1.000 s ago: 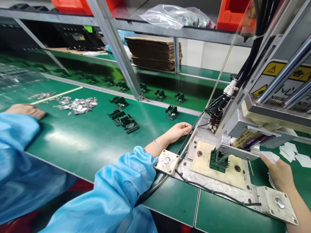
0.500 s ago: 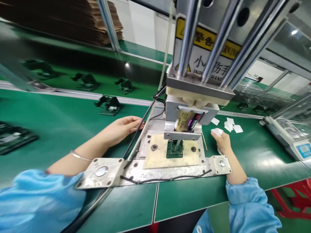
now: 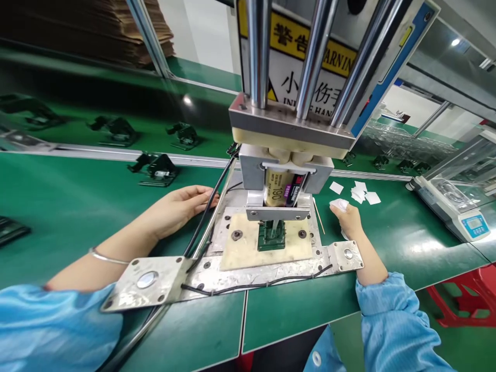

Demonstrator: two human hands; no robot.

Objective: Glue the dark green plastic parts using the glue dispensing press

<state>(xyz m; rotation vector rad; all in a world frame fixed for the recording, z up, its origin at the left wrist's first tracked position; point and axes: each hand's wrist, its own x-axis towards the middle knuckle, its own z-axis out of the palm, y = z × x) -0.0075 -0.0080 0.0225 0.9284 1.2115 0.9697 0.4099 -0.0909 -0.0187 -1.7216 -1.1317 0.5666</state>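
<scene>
Here, a white piece [image 3: 339,204] is pinched at the fingertips of the right hand [image 3: 352,222], the grip closed on it, just to the right of the press [image 3: 287,129] on the green bench [image 3: 77,206]. The left hand [image 3: 176,206] is laid flat on the bench, its grip open and empty, fingertips just beside the black cable [image 3: 201,225] left of the fixture plate [image 3: 242,253]. A green part [image 3: 271,238] is seated on that plate beneath the press. More white squares [image 3: 362,194] are scattered beyond the right hand.
</scene>
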